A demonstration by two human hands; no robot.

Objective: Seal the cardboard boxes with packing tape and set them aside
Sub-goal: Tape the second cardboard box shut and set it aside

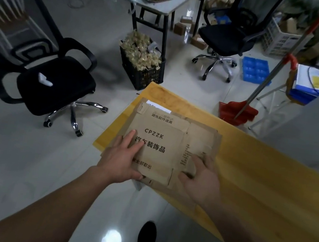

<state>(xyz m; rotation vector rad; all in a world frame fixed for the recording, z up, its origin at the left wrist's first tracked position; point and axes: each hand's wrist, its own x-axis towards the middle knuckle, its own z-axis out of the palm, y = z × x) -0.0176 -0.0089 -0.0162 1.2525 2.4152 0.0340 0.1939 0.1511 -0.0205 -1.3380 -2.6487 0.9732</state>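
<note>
Holding a flattened cardboard box (163, 144) at the near corner of a yellow tabletop (269, 177), both hands on it. Left hand (120, 160) lying along the box's left edge, fingers (135, 144) straight and close together on the printed face, thumb hooked round the near edge. Right hand (201, 178) on the right side, fingers (200, 161) bent down onto the cardboard, thumb at the near edge; whether gripping or only pressing, cannot tell.

Box under and between the fingers, on a stack of more flat cardboard (206, 131) reaching beyond the fingertips; near edge overhanging the tabletop toward the wrists.

Judged very early in the task: box still flat, not folded up, no tape on it, nothing sealed or set aside in sight. No tape roll visible anywhere. Left to do, by this view: shaping the box, closing flaps, taping, moving it away, then repeating.

Beyond the fingertips, on the floor: black crate (141, 71), two office chairs (43, 82).
</note>
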